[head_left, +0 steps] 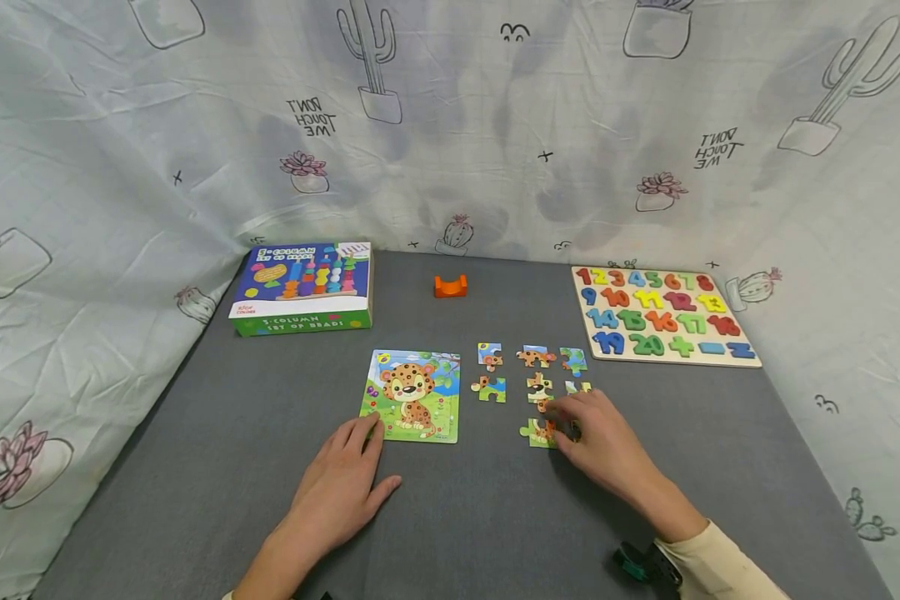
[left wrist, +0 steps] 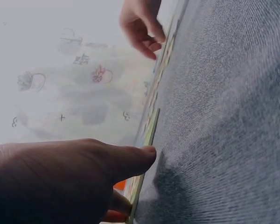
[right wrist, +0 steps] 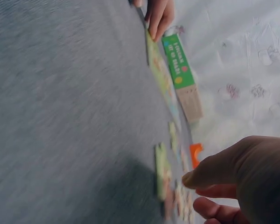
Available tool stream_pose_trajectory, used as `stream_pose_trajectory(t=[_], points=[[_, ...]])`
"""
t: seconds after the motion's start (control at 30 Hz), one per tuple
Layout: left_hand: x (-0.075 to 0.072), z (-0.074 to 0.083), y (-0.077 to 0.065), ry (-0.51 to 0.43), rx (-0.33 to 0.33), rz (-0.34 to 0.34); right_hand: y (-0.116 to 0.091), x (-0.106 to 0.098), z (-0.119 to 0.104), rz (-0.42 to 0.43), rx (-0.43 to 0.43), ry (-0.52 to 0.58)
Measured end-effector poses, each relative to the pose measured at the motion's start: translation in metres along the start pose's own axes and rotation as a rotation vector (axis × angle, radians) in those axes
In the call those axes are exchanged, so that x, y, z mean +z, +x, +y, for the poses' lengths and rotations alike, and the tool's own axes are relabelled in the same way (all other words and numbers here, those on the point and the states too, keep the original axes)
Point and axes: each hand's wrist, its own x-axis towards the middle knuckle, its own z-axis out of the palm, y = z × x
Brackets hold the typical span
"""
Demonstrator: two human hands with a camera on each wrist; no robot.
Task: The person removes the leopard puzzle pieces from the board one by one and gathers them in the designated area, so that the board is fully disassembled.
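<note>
My left hand rests its fingertips on the lower left corner of a square leopard puzzle board, thumb spread out on the cloth. Over the loose jigsaw pieces hovers my right hand, fingers bent and thumb apart from them. In the right wrist view nothing shows between that thumb and the fingers. Closest to it are a green-edged leopard piece and a leopard face piece. The hand partly covers other pieces. Several more, such as a blue-green piece, lie farther back.
A bead set box stands at the back left. An orange U-shaped block sits at the back middle. At the right lies a wooden number board. Patterned cloth hangs behind the grey table.
</note>
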Motion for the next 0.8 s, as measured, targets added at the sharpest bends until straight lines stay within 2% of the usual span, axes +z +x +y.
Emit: stream_pose_trajectory(t=[0.13,0.33,0.6,0.8], points=[[0.0,-0.002,-0.001,-0.021,0.0,0.013,0.012,0.001,-0.015,0.015,-0.013,0.027],[0.0,-0.003,-0.003,-0.069,-0.023,0.016,0.039,0.013,-0.051,0.015,-0.099,0.076],[-0.003,-0.009,-0.004,-0.096,-0.014,0.037,0.072,0.042,-0.103,-0.101,-0.2,0.052],[-0.006,-0.012,-0.004,-0.1,-0.008,0.034,0.088,0.072,-0.131,-0.209,-0.253,0.017]])
